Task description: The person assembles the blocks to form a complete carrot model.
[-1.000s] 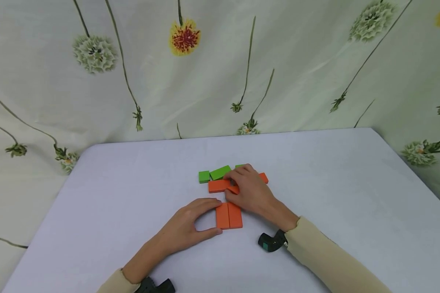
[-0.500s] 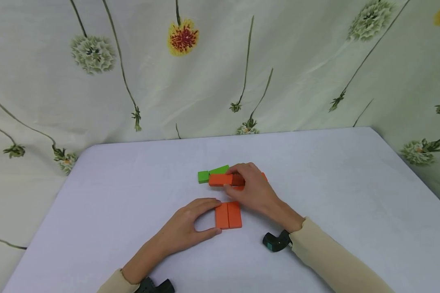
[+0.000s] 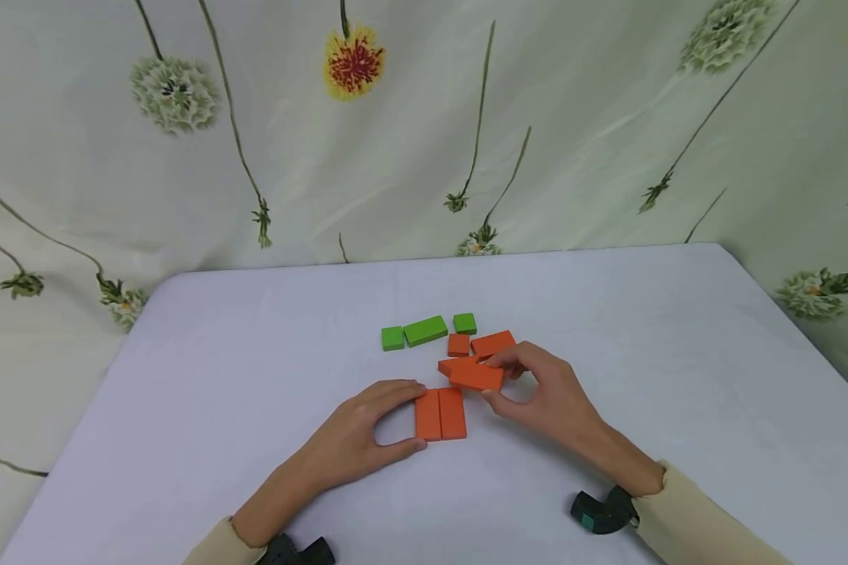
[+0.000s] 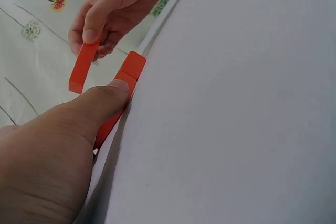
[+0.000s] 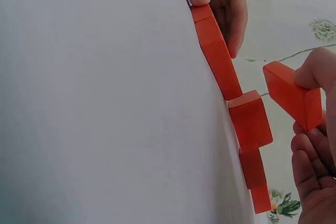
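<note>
A: Status of R hand point(image 3: 554, 400)?

B: Pinching the held block point(image 3: 477, 377), orange, btwn thumb & fingers, parted only by its width. Lifted off the worktop point(image 3: 254, 353), judging by wrist views, just beyond the right pair block point(image 3: 453, 413).

A: And L hand point(image 3: 356, 431)?

B: Spread in a wide curve: thumb on near end of the left pair block point(image 3: 427, 416), forefinger at far end. How firmly, can't tell. Thin seam only btwn both pair blocks.

A: Risks from here?

B: Could tilt or twist loose, being pinched toward one end. If lowered too early, might knock the hidden-ish orange block point(image 3: 455, 363) behind it. Could also push the pair askew, esp. w/ L hand bracing mainly the left one. Less likely: brushing the small orange block point(image 3: 458, 345) or far orange block point(image 3: 493, 343).

A: Materials, shapes?

B: Smooth, flat-faced, slightly rounded at corners; prob. painted wood, not certain. Farther back, in green: squarish left green point(image 3: 392, 338) & right green point(image 3: 464, 322), w/ oblong long green point(image 3: 426, 330) slanted btwn. Underneath, pale fabric-looking cover, plain; behind, creased backdrop point(image 3: 396, 157) w/ flower print.
</note>
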Demonstrator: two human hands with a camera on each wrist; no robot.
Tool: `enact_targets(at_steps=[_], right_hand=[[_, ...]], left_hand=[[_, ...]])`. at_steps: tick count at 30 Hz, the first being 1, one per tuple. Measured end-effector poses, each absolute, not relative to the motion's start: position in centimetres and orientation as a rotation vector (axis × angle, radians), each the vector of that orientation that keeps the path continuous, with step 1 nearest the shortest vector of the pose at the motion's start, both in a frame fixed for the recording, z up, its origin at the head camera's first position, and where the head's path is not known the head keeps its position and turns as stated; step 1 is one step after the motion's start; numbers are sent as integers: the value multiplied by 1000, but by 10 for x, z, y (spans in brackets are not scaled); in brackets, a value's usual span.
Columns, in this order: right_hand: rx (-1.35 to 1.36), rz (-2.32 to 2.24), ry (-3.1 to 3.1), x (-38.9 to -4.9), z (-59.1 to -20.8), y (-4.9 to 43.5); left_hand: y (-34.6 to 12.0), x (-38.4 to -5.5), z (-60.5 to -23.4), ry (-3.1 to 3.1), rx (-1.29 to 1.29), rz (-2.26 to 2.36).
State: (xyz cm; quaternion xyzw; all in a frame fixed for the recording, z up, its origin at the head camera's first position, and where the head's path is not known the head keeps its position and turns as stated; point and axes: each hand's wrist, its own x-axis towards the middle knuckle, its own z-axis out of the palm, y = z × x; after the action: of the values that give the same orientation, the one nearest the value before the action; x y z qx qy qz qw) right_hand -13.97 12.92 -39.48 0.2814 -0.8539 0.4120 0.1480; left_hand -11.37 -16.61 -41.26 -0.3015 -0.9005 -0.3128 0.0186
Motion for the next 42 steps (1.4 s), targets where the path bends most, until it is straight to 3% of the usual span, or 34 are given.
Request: enact_targets(at_steps=[12,34,42], right_hand=[[724,1201,-2499,-134,-410,145],[1070,1121,-2699,-136,-412,148],[1030,1099,-2744,-135,-412,144]], left_hand=[[-167,-114,-414,-2794,-937,-974],[-167,-113,-411,-2824,-922,-972],[-167,-114,-412,-2814,-931,-957]])
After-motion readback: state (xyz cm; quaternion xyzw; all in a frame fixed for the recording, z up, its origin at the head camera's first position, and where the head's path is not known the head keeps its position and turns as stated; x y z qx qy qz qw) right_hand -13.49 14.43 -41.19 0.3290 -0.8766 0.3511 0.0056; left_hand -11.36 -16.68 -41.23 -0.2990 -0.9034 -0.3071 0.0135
